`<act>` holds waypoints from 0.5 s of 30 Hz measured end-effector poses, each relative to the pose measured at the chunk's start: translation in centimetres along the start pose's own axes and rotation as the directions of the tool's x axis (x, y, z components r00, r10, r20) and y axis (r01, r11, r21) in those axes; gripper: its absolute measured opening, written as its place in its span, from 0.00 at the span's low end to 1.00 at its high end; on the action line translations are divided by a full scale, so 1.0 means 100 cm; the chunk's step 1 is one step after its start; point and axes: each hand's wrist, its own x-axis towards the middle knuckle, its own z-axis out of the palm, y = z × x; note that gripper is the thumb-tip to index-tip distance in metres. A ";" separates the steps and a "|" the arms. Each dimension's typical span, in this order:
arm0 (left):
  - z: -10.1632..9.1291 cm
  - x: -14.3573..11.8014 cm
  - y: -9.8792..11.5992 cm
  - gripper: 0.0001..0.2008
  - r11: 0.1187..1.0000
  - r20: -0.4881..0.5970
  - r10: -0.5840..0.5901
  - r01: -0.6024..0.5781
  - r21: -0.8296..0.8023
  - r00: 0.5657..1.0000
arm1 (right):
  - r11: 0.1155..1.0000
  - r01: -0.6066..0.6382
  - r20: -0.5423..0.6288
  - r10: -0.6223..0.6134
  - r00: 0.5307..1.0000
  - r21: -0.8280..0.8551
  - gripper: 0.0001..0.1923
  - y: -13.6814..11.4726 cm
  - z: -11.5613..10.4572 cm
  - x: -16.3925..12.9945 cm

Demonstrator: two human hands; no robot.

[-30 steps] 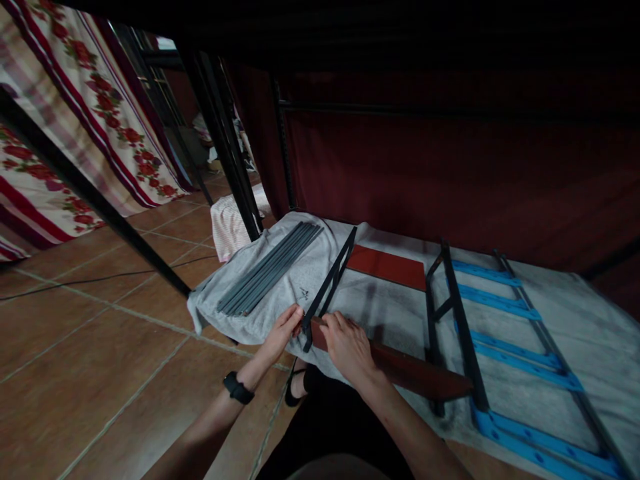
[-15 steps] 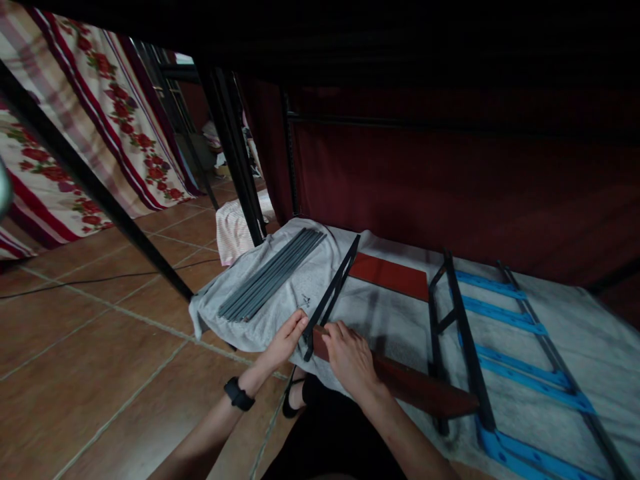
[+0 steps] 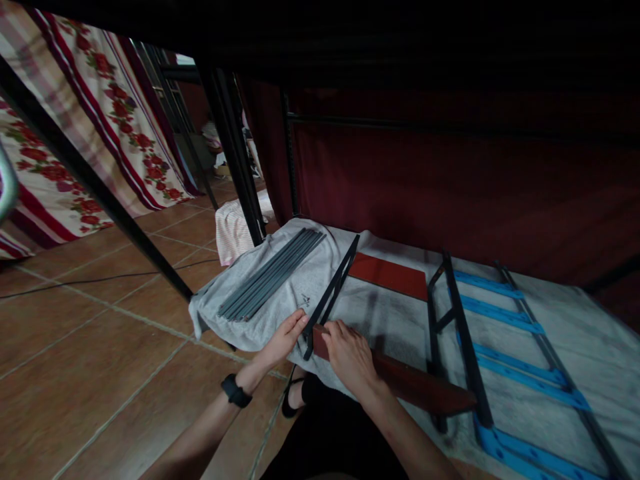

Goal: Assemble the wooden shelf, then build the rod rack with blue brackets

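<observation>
At the near edge of a grey cloth (image 3: pixel 295 283) spread over a low platform, the left hand (image 3: pixel 284 339) rests with fingers (image 3: pixel 299 320) extended flat against the end of a thin black metal bar (image 3: pixel 330 293), not wrapped around it. The right hand (image 3: pixel 350 355) lies on a long reddish-brown board (image 3: pixel 420 390), fingers curled over its near end; whether they grip it I cannot tell. The bar runs diagonally away, matte and narrow. A bundle of straight grey metal rods (image 3: pixel 273 273) lies left, a black frame with blue rungs (image 3: pixel 500 320) right. A small dark mark on the cloth is unreadable. The floor (image 3: pixel 100 347) is glossy terracotta tile.
</observation>
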 end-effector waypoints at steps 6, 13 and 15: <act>0.000 -0.006 -0.004 0.16 0.986 0.043 0.103 -0.108 0.125 0.994 | 1.000 -0.013 0.002 0.013 1.000 0.008 0.11 0.000 0.001 0.000; 0.001 -0.005 0.001 0.20 0.998 0.020 -0.062 0.062 0.020 0.998 | 1.000 0.003 -0.013 -0.003 1.000 0.008 0.11 0.001 0.002 0.001; -0.001 -0.002 0.005 0.21 0.994 0.046 -0.103 0.102 0.024 0.994 | 1.000 0.005 -0.018 -0.005 1.000 0.000 0.11 0.001 0.003 0.001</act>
